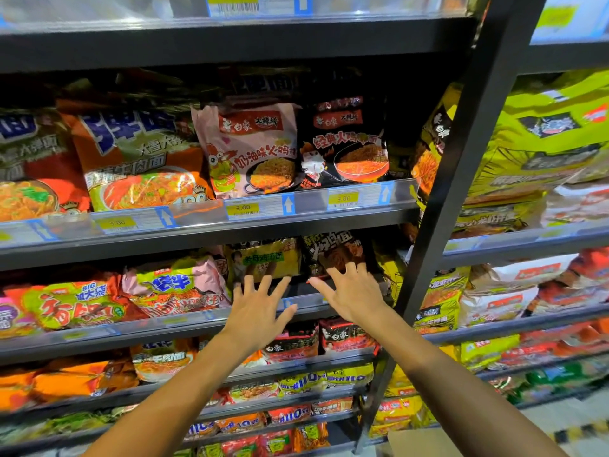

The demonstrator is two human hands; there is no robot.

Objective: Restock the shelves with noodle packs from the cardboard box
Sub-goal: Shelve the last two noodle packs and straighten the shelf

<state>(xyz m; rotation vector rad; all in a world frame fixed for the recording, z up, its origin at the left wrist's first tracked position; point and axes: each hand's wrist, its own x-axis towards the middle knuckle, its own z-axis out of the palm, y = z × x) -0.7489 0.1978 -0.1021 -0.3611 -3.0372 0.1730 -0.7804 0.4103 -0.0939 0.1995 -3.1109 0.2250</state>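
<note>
Head view is showing both hands reaching up with every grip spread and holding nothing: left hand (260, 308) fingertips are touching the yellow noodle pack (263, 260), right hand (351, 293) fingertips the black noodle pack (333, 250). Both packs are lying just beyond the fingers on the shelf (197, 319). A cardboard box (425, 443) corner is showing low right.

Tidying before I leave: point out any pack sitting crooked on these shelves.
The pink noodle pack on the upper shelf leans left against the upright black pack. Both open hands reach the shelf below.
</note>
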